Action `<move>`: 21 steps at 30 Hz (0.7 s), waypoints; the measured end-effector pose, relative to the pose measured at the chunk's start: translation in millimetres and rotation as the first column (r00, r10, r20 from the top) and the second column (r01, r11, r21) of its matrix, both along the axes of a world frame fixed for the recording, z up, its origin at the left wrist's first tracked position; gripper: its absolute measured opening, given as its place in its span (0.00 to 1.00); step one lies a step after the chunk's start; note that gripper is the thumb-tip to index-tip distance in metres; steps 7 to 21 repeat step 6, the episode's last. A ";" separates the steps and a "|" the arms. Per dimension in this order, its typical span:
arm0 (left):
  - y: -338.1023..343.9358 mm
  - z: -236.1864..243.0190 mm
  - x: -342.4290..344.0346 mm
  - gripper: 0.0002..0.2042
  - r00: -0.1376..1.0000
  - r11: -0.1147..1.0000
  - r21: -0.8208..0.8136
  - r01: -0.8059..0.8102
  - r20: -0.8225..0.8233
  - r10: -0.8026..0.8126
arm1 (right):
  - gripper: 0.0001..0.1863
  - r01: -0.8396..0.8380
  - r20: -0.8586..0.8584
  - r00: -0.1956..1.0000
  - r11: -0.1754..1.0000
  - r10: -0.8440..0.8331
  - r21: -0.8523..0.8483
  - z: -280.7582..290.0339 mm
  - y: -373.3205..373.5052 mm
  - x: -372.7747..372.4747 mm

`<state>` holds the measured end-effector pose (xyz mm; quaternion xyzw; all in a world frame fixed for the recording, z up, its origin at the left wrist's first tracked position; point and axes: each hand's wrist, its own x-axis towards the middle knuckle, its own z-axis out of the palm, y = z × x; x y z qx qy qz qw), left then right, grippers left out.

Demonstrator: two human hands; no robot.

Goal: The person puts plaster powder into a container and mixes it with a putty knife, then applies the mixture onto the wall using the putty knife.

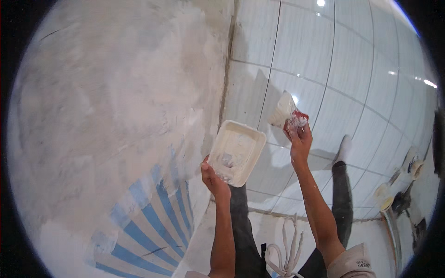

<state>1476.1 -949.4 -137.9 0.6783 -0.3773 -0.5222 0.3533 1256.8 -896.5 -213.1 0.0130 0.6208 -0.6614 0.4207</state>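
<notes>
Two bare hands are raised in front of a rough, white-plastered wall (106,106). The left hand (212,178) is closed around the lower near corner of a shallow, rectangular white plastic tray (236,150) smeared with pale filler, thumb over the rim, so the tray tilts up and away above the hand. The right hand (300,141) grips the red handle of a broad putty knife (287,115), whose white-coated blade points up and to the left of the fingers; the knife is near the tray's upper right corner but apart from it. Below and left of the left hand, blue painted stripes (153,222) show through the plaster. Beyond both hands lies a glossy white tiled floor (352,69), with a white-socked foot (344,149) just right of the right forearm and a looped white cord (287,250) between the two forearms.
</notes>
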 end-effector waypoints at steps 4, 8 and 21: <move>-15.4 60.9 -28.4 0.28 0.991 0.993 -0.008 -0.116 -0.071 0.115 | 0.16 -0.237 -0.459 0.855 0.969 0.243 0.073 102.5 17.3 -39.0; -20.7 85.9 -38.6 0.28 0.992 0.992 -0.009 0.127 0.028 -0.126 | 0.17 -0.486 -0.712 0.503 0.841 0.491 0.237 170.0 12.3 -58.0; -20.7 85.9 -38.6 0.28 0.992 0.992 -0.009 0.127 0.028 -0.126 | 0.17 -0.486 -0.712 0.503 0.841 0.491 0.237 170.0 12.3 -58.0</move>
